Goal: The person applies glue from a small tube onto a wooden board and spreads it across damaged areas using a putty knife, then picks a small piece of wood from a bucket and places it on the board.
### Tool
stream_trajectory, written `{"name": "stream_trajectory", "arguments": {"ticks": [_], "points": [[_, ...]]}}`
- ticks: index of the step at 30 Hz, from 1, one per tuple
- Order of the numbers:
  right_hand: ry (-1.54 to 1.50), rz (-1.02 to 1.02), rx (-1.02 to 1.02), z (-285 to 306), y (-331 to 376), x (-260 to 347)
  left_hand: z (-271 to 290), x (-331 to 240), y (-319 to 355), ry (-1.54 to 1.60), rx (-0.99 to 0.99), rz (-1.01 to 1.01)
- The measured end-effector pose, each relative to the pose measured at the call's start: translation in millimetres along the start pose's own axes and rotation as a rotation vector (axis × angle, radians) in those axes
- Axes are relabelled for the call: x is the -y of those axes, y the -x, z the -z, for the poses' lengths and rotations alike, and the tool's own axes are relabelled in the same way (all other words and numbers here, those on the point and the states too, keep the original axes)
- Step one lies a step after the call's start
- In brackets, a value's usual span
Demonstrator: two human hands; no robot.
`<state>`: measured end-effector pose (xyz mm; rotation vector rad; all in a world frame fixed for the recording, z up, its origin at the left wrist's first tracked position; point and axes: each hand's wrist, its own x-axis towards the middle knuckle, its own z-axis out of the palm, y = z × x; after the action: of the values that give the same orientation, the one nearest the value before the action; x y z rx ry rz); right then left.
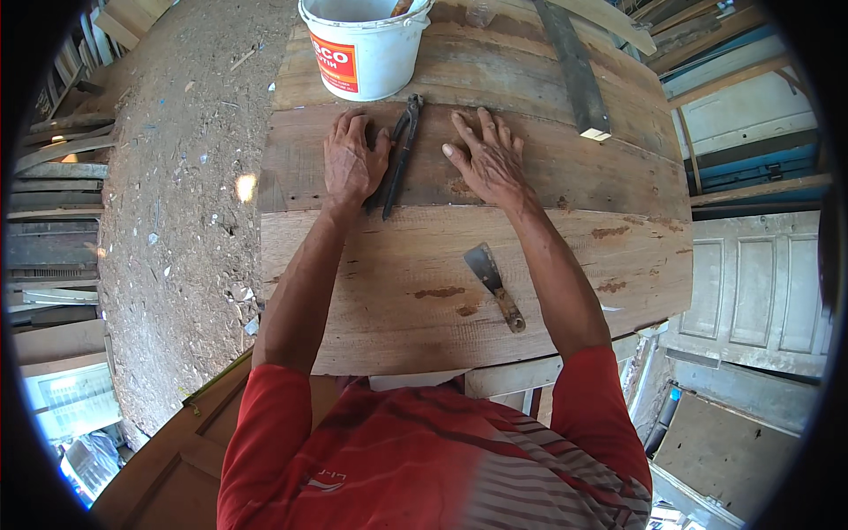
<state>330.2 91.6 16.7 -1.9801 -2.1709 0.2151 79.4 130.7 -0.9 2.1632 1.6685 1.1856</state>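
My left hand [353, 161] rests on the planks of a wooden tabletop [371, 291], fingers loosely bent and a little apart, with no tool gripped. Right beside its thumb lies a dark pair of pincers [405, 161], jaws pointing away from me; the hand partly covers one handle. My right hand [490, 161] lies palm down on the same dark plank, fingers spread, holding nothing. Nearer to me, between my forearms, is a putty knife [495, 287] with a grey blade and a stained handle. Brownish filler-like patches [439, 292] mark the wood around it.
A white bucket [375, 62] with a red label stands beyond my left hand, a brown handle sticking out of it. A dark wooden bar [570, 66] lies at the far right of the tabletop. Stacked boards [62, 199] line the left; pale door panels [751, 287] stand right.
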Motion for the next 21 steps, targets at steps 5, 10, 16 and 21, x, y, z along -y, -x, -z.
{"name": "stream_trajectory", "arguments": {"ticks": [5, 10, 16, 21], "points": [[-0.017, -0.031, -0.019, -2.6, -4.5, -2.1, 1.0, -1.1, -0.9, 0.010, -0.003, 0.005], [0.027, -0.013, -0.021, 2.4, -5.1, -4.0, -1.2, -1.2, -3.6, 0.024, 0.048, 0.049], [-0.182, -0.107, -0.194, 41.0, 37.8, 2.1, -5.3, 0.0, -5.7, 0.047, 0.043, 0.017], [-0.251, -0.108, -0.106, 57.7, 156.0, 27.7, -5.8, 10.0, -0.9, 0.013, -0.023, -0.074]]}}
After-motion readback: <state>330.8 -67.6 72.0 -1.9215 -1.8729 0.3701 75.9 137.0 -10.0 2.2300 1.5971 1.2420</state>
